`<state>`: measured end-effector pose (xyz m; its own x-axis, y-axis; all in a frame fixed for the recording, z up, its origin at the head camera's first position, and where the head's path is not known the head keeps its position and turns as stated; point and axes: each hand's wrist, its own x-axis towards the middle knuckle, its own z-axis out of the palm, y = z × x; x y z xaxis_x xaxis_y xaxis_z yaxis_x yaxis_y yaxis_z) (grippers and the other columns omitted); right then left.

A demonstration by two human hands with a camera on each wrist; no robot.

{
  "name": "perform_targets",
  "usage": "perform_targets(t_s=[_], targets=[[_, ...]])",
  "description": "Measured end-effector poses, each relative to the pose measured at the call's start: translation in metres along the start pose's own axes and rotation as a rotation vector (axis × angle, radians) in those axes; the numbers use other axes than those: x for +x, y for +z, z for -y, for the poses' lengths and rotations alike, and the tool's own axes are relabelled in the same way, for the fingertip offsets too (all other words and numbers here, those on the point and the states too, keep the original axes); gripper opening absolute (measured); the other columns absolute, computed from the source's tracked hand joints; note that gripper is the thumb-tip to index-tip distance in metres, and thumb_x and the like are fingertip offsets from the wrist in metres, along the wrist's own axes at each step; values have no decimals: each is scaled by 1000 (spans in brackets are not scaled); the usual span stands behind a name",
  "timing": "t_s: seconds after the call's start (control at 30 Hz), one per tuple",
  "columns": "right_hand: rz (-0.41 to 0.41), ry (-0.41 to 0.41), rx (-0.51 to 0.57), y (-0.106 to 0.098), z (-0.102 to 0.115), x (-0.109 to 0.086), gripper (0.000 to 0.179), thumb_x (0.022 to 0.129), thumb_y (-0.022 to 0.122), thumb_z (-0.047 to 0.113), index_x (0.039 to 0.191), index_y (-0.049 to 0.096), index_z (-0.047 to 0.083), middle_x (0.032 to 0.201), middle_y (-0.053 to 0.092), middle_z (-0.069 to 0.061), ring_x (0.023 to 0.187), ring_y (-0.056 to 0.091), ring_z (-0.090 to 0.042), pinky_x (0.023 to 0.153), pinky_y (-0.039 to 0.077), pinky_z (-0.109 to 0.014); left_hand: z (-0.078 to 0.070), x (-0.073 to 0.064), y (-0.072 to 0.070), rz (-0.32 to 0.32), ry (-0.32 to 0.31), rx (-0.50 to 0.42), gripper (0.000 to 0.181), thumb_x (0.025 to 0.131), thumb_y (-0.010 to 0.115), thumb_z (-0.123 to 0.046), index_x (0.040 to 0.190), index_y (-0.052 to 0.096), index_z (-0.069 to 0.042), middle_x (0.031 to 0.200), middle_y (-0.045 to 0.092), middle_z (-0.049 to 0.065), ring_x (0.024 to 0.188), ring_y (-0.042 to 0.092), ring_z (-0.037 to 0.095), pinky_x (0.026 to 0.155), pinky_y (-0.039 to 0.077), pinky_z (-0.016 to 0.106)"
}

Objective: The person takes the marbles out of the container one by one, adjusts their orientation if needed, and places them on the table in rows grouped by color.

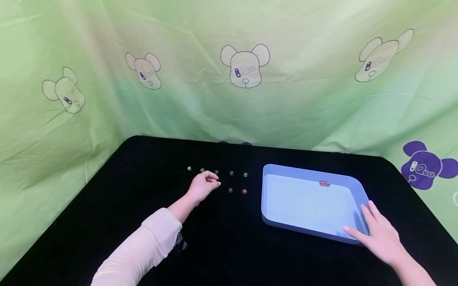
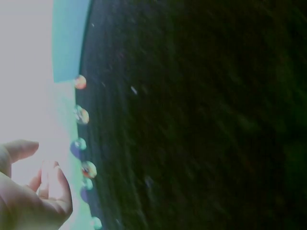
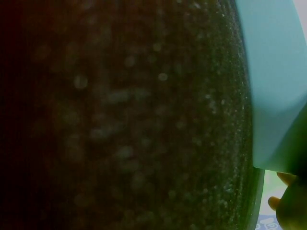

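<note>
My left hand (image 1: 204, 186) is over the black cloth beside two rows of glass marbles, thumb and bent fingers apart in the left wrist view with nothing visible between them. Just beyond it lies the back row, with a greenish marble (image 1: 189, 169) at its left end and a clear one (image 1: 245, 174) at its right. Nearer, a dark marble (image 1: 230, 190) and a red marble (image 1: 245, 191) lie right of the fingertips. My right hand (image 1: 381, 236) rests at the near right corner of a blue tray (image 1: 300, 226), fingers straight along its rim. Inside sit a red marble (image 1: 322, 183) and a clear marble (image 1: 327, 184), side by side.
The black-covered table (image 1: 229, 254) spreads around the tray and marbles. A green curtain (image 1: 193, 99) printed with bear heads hangs behind and along both sides. A small dark object (image 1: 180, 243) shows beneath the left sleeve.
</note>
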<state>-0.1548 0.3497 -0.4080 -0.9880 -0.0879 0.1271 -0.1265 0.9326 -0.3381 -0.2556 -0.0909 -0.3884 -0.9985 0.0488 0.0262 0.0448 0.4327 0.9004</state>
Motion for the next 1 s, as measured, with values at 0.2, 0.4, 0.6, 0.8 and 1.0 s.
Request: perform_targets(t_s=[0.2, 0.4, 0.6, 0.8, 1.0], targets=[[1, 3, 10, -1, 2, -2, 82, 81, 54, 39, 127, 17, -17, 136, -1, -31, 117, 7, -52, 80, 14, -64, -11, -6, 13, 55, 52, -65, 16, 75, 63, -8, 88, 58, 0, 72, 57, 0, 69, 52, 11, 65, 44, 26], [-5, 2, 11, -1, 1, -3, 82, 80, 55, 40, 127, 18, -17, 136, 0, -31, 117, 7, -52, 79, 15, -64, -32, -16, 25, 134, 103, -148, 20, 76, 61, -4, 92, 56, 7, 79, 60, 9, 68, 53, 12, 66, 45, 26], [-8, -3, 16, -2, 2, -2, 83, 79, 56, 39, 128, 18, -16, 136, 0, -30, 116, 9, -53, 79, 15, -65, -29, -9, 46, 206, 131, -241, 20, 77, 61, -5, 94, 55, 5, 81, 61, 8, 74, 58, 21, 70, 46, 26], [-19, -3, 28, -2, 3, -1, 83, 79, 56, 40, 128, 18, -15, 137, 1, -29, 115, 10, -53, 79, 14, -65, -40, -6, 63, 241, 148, -278, 19, 78, 61, -6, 93, 56, 3, 81, 60, 6, 69, 56, 13, 65, 46, 24], [-24, 3, 33, -2, 2, -4, 83, 79, 56, 40, 128, 18, -15, 137, 1, -29, 115, 11, -54, 79, 14, -65, -54, -3, 82, 287, 128, -378, 21, 78, 60, -4, 96, 56, 6, 79, 58, 2, 68, 53, 7, 66, 46, 23]])
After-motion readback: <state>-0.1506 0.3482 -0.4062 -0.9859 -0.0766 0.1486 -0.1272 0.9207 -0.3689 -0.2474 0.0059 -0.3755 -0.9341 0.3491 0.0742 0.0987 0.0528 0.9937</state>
